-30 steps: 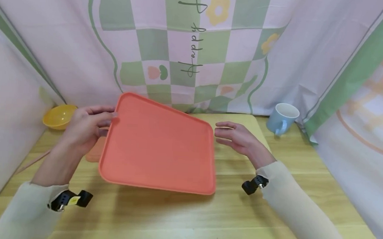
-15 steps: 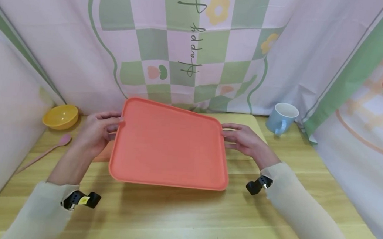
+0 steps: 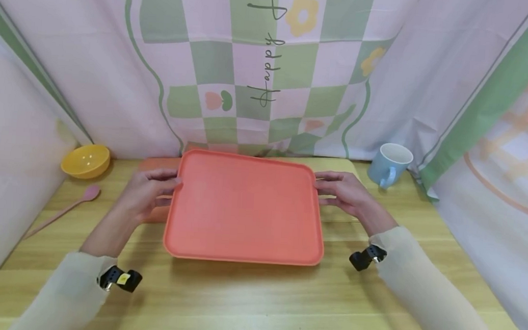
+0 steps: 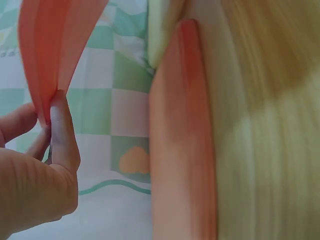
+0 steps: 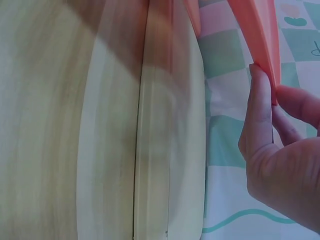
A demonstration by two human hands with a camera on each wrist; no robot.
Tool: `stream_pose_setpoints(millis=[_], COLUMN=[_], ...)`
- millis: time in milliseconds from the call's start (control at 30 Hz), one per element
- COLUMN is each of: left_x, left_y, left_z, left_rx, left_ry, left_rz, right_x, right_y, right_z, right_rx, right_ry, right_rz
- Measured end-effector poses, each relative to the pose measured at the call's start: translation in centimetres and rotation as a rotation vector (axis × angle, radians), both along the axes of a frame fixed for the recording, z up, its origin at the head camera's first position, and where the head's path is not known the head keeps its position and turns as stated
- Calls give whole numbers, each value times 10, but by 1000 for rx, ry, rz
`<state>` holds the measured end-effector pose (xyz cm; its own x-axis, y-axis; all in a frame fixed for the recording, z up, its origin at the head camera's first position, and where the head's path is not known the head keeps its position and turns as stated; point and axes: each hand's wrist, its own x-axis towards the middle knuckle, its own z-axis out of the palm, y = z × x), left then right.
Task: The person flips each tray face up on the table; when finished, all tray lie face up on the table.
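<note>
A coral-red tray (image 3: 247, 210) is held up above the table between both hands, its near edge lower in the head view. My left hand (image 3: 149, 193) pinches its left edge; in the left wrist view that hand (image 4: 45, 160) has thumb and fingers on the rim. My right hand (image 3: 347, 194) grips the right edge, and in the right wrist view the hand (image 5: 280, 145) pinches the rim from both sides. Beneath and behind the raised tray lie another coral-red piece (image 3: 160, 164) on the left and a pale yellow one (image 3: 335, 165) on the right.
A yellow bowl (image 3: 86, 163) and a pink spoon (image 3: 65, 211) are at the left of the wooden table (image 3: 254, 302). A light blue mug (image 3: 389, 166) stands at the back right. Patterned curtains (image 3: 294, 65) hang behind and at the sides.
The right hand has come onto the tray's right edge. The tray has moved right and levelled out, its far left corner coming down, and more of the coral piece underneath shows.
</note>
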<state>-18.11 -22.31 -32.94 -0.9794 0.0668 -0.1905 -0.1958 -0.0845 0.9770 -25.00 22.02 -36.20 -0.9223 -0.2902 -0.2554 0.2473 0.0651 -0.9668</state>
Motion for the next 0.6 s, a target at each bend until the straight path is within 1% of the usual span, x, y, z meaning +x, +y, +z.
stream_pose_setpoints(millis=[67,233,367,600], left_x=[-1,0,0,1], left_y=[0,0,0,-1], left_z=[-5,-17,-26,-42], left_rx=[-18,-27,-51,-84], left_ry=[-24,-90,-126,-103], left_rz=[0,-10,-11,-27], right_x=[1,3,6,7], right_y=[1,2,2,4], right_z=[0,-2,-5,-11], right_rx=[24,79,85,69], right_ry=[4,6,8,-4], right_rz=[11,24,28,43])
